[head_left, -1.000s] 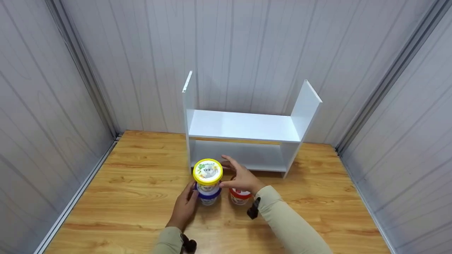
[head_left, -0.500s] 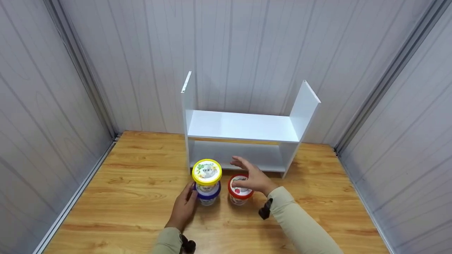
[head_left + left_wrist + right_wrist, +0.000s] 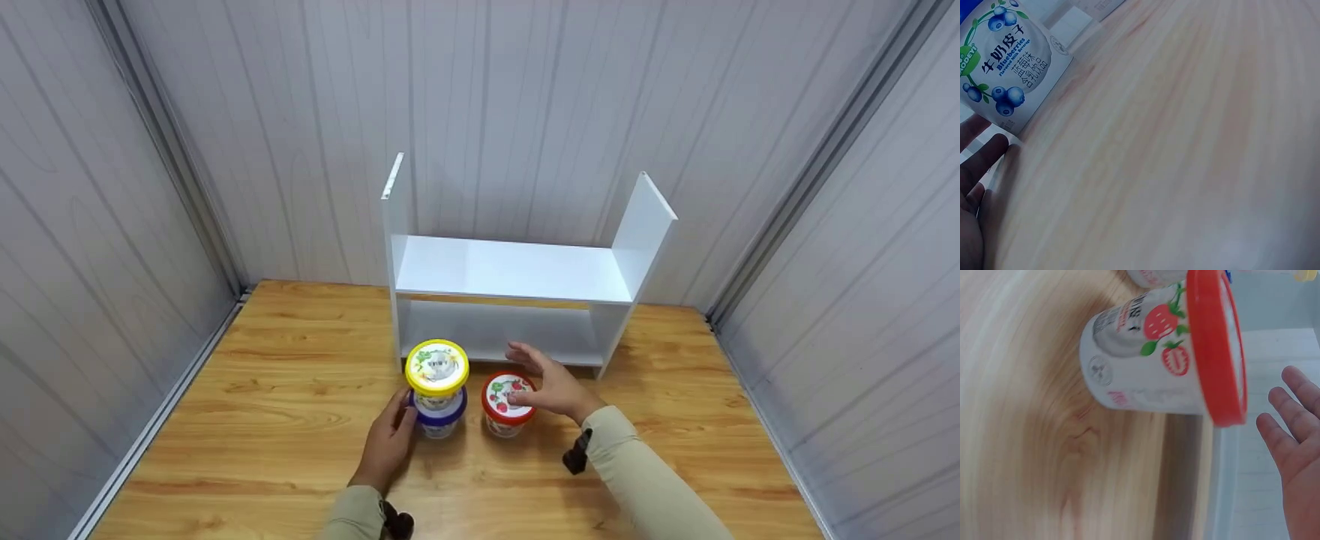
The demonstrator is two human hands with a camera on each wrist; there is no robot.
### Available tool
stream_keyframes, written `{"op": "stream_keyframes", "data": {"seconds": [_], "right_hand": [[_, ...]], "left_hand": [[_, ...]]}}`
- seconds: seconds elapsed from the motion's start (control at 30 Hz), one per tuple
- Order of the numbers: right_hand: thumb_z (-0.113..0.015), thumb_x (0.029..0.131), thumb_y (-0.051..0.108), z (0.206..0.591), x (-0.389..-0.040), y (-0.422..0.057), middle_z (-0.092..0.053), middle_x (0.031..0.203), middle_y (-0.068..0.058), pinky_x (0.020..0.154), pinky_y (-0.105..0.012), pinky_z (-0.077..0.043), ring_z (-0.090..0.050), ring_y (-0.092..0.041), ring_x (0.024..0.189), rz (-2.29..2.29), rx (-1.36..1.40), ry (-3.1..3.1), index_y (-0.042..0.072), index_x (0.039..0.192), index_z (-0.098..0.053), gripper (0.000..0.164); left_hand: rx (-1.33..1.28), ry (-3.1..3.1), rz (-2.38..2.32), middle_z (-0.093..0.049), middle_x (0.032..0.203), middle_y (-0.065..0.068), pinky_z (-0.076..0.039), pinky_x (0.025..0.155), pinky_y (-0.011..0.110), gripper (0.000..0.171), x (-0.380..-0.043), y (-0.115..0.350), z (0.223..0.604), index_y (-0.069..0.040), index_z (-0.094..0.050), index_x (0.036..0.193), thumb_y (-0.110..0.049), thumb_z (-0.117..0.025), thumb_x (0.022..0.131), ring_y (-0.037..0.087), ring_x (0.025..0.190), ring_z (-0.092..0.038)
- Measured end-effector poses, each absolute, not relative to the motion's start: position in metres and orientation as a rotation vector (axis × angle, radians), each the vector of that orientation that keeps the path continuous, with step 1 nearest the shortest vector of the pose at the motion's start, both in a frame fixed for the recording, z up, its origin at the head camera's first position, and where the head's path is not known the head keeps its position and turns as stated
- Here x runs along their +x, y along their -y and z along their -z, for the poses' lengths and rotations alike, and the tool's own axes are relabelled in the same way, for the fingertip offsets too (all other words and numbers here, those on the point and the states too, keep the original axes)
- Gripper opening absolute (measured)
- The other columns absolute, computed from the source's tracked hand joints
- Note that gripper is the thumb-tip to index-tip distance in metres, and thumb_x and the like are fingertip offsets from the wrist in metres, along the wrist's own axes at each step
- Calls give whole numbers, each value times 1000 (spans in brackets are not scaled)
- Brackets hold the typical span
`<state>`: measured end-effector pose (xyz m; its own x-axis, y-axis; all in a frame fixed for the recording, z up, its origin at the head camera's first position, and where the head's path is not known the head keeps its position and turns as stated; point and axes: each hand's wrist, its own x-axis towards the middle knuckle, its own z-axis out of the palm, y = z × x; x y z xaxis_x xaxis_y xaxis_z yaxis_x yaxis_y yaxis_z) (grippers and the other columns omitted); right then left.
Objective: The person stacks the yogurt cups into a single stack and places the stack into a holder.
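Note:
A tub with a yellow lid (image 3: pixel 437 366) stands on top of a blue-lidded tub (image 3: pixel 440 430), making a stack of two. My left hand (image 3: pixel 388 436) rests along the left side of the lower tub, fingertips right at it. The left wrist view shows this blueberry-printed tub (image 3: pixel 1010 67) with loosely extended fingers (image 3: pixel 982 163) close to its base. To the right of the stack is a red-lidded tub (image 3: pixel 504 426) printed with strawberries. My right hand (image 3: pixel 559 390) hovers at its right with spread fingers, thumb over the lid. The right wrist view shows space between the fingers (image 3: pixel 1283 439) and the red lid (image 3: pixel 1216 349).
Right behind the tubs stands a white two-level shelf (image 3: pixel 514 270) with tall side panels. The tubs are on a wooden table (image 3: pixel 300 420). Pale panelled walls (image 3: pixel 517 112) enclose it at the back and on both sides.
My right hand has moved away from the yellow-lidded tub, rightward to the red-lidded one, uncovering more of its lid. My left hand and the stack have stayed in place.

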<state>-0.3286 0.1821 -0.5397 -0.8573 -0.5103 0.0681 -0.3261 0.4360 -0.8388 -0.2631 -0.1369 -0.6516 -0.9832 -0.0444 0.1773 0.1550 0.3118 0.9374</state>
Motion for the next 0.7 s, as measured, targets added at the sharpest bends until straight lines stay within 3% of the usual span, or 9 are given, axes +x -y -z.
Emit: {"op": "stream_keyframes", "data": {"seconds": [0.27,0.7], "right_hand": [[-89,80,26,555,-330,-190,-48,153,-8,118,-54,-32,-41,-31,143,1426,-696,-2456,10,157,-33,97],[-93,72,28,576,-326,-196,-38,157,-16,117,-54,-32,-42,-32,139,1404,-621,-2404,16,161,-26,112]], "left_hand": [[-90,2402,1734,-55,146,16,-36,114,56,58,-265,137,654,-16,-41,155,-43,-51,105,36,136,-50],[-64,2376,1777,-57,144,15,-39,112,56,55,-263,137,653,-21,-43,155,-43,-53,105,35,132,-53]]}}
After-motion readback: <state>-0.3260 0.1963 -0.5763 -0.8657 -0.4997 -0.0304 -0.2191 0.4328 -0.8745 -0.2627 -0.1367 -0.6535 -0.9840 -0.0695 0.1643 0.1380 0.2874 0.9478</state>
